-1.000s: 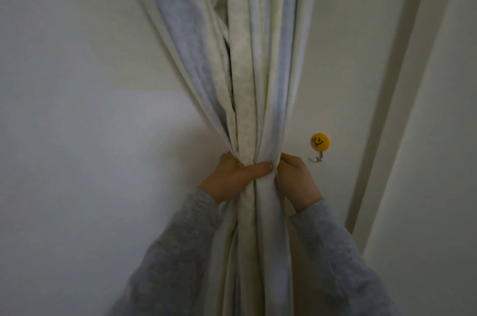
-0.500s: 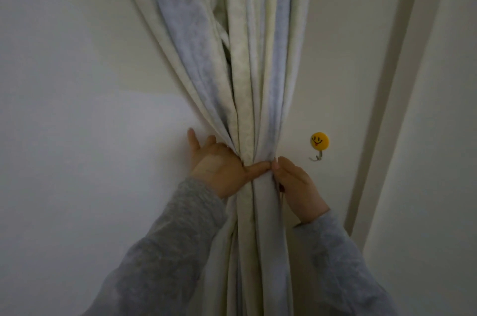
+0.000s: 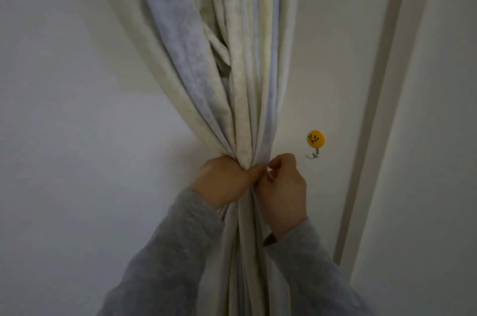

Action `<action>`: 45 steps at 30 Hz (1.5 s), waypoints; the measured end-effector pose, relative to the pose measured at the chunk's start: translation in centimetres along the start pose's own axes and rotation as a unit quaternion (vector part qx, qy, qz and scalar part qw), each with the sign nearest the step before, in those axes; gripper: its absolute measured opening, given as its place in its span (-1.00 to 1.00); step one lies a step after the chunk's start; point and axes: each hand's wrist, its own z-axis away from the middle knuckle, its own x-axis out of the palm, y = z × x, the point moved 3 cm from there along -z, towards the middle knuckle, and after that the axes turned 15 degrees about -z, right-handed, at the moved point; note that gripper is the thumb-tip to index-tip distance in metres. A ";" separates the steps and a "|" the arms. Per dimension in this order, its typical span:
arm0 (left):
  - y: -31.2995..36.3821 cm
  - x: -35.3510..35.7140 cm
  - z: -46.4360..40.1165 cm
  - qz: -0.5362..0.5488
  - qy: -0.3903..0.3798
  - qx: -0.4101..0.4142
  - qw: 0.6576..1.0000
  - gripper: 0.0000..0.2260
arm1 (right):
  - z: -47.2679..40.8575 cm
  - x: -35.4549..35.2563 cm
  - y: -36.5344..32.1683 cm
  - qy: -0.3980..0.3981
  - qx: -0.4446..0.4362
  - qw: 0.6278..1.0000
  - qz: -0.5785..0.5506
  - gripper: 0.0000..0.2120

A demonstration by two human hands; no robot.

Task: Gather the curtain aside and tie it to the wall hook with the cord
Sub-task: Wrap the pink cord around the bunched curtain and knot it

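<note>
So the pale cream-and-lilac patterned fabric curtain is bunched into one thick column just left of the round yellow smiley-face wall hook. The left hand is wrapped tight around the bundle at its narrowest point, thumb across the front. The right hand has its fingers curled at the bundle's right edge, maybe pinching a fold or the cord; it's too dim to tell, and I can't actually spot the cord. Tip for this step: keep the left squeeze firm so no pleats escape, and shift the whole bundle toward the hook before looping.
</note>
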 end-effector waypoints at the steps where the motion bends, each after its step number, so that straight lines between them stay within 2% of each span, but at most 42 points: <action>1: 0.0 0.0 0.5 0.078 -0.041 0.005 0.996 -0.53 | 0.3 0.0 -0.1 0.003 0.004 1.000 -0.014 -0.86; 3: -0.2 0.2 1.4 0.219 -0.099 -0.010 0.971 -0.68 | 0.8 0.0 0.0 0.003 0.011 0.999 -0.039 -0.87; 5: -0.2 0.6 2.2 0.359 -0.121 -0.038 0.925 -0.76 | 1.0 0.1 0.2 -0.001 0.022 0.998 -0.061 -0.87; 8: 0.2 1.2 2.7 0.495 -0.133 -0.052 0.857 -0.71 | 1.0 0.1 0.6 -0.021 0.063 0.993 -0.098 -0.84; 10: 0.3 1.3 2.8 0.524 -0.132 -0.051 0.840 -0.62 | 1.1 0.1 0.9 -0.041 0.088 0.987 -0.129 -0.81; 11: 0.4 1.2 2.9 0.532 -0.132 -0.047 0.835 -0.64 | 1.2 0.1 0.9 -0.049 0.096 0.984 -0.139 -0.82; 13: 0.5 1.0 3.0 0.540 -0.137 -0.030 0.830 -0.85 | 1.6 0.1 0.8 -0.070 0.097 0.982 -0.146 -0.90; 19: 0.8 1.5 2.8 0.597 -0.128 -0.052 0.791 -0.76 | 2.7 0.7 -0.2 -0.121 0.050 0.986 -0.106 -0.80; 22: 1.0 2.0 2.6 0.602 -0.104 -0.065 0.789 -0.72 | 3.0 1.3 -0.5 -0.129 0.015 0.989 -0.066 -0.90; 25: 0.9 2.4 2.7 0.611 -0.107 -0.049 0.783 -0.63 | 3.2 1.4 -0.6 -0.091 0.003 0.993 -0.069 -0.89; 28: 0.7 2.3 2.8 0.614 -0.114 -0.050 0.779 -0.62 | 3.4 1.2 -0.9 -0.056 -0.030 0.995 -0.074 -0.91; 35: 0.1 2.4 2.3 0.598 -0.110 -0.085 0.789 -0.87 | 3.2 1.2 -0.3 -0.027 -0.047 0.992 -0.117 -0.75; 39: 0.3 2.1 1.9 0.627 -0.101 -0.104 0.765 -0.84 | 3.4 1.5 -0.4 -0.039 -0.015 0.982 -0.186 -0.78; 41: 0.5 2.0 1.6 0.635 -0.079 -0.119 0.759 -0.86 | 3.4 1.8 -0.4 -0.064 0.031 0.964 -0.256 -0.79; 43: 0.5 2.0 1.5 0.620 -0.047 -0.123 0.773 -0.84 | 3.1 1.8 0.0 -0.070 0.109 0.934 -0.334 -0.69; 45: 0.4 2.0 1.4 0.583 -0.028 -0.109 0.805 -0.71 | 2.5 1.4 0.9 -0.080 0.155 0.924 -0.341 -0.62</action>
